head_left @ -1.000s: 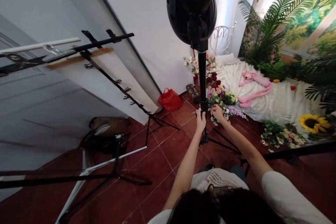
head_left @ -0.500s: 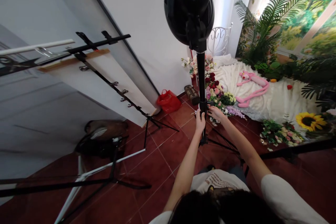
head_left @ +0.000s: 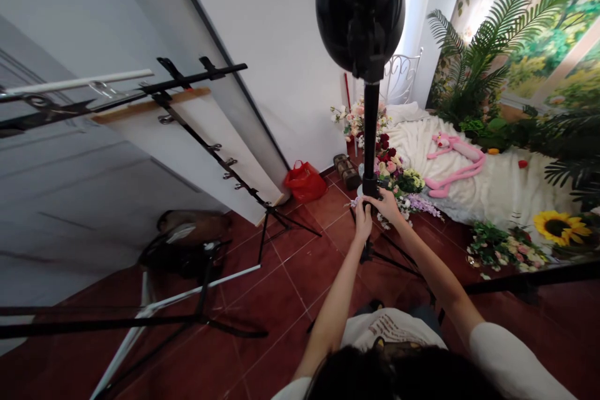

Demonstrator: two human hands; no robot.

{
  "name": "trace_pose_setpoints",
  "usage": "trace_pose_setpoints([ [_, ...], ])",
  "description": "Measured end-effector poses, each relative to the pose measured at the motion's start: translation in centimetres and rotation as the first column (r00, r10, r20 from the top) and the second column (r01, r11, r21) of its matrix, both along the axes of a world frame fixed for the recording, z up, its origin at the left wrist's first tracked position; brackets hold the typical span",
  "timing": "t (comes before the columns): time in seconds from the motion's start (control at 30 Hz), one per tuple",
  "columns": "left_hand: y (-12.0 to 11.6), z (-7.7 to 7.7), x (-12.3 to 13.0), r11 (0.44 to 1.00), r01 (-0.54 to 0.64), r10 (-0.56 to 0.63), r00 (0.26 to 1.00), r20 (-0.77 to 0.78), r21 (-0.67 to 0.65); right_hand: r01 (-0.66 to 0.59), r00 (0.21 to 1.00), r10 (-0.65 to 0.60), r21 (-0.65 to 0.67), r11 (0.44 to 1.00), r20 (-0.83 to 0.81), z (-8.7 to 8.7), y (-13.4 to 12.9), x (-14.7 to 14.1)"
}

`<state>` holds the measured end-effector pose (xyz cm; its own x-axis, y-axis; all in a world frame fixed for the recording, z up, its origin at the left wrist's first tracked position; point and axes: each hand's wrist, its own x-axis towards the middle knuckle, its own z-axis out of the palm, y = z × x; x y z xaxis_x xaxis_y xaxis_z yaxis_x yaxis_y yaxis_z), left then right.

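A black light stand (head_left: 370, 131) rises in front of me, carrying a black studio light (head_left: 359, 19) at the top of the view. My left hand (head_left: 363, 222) is closed around the pole just below its black locking collar (head_left: 370, 186). On the other side, my right hand (head_left: 388, 206) grips the stand at the collar's lower edge, and its fingers reach across the front to meet the left hand. Part of the pole is hidden behind both hands. The stand's dark legs spread over the tiles below.
To the left are clipped backdrop boards (head_left: 234, 169) and a white stand leg (head_left: 206, 284). A red plastic bag (head_left: 305, 181) lies by the wall. On the right are flowers (head_left: 391, 165), a pink plush toy (head_left: 462, 150) on a white blanket (head_left: 506, 190), and a sunflower (head_left: 557, 228).
The view has shifted, so the light and pole appear farther right. My right hand has moved from the knob side of the collar in against the pole, closer to my left hand.
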<state>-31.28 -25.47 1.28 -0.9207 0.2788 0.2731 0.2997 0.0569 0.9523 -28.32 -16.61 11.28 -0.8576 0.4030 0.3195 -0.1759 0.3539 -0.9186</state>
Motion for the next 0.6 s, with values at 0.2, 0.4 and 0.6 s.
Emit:
trace_pose_setpoints([
  [0.2,0.2,0.1,0.1,0.999,-0.039,0.039,0.999,-0.026,-0.004,-0.018,0.983,0.020,0.011,1.000,-0.185,8.0,0.1,-1.4],
  [0.4,0.7,0.3,-0.1,0.993,-0.119,0.120,0.993,0.004,-0.011,-0.125,0.969,0.122,0.000,0.992,-0.216,9.7,1.2,-1.8],
  [0.6,0.6,0.1,0.0,0.994,-0.105,0.105,0.994,-0.019,-0.001,-0.202,0.978,0.187,-0.191,0.961,-0.097,1.3,4.4,-1.3],
])
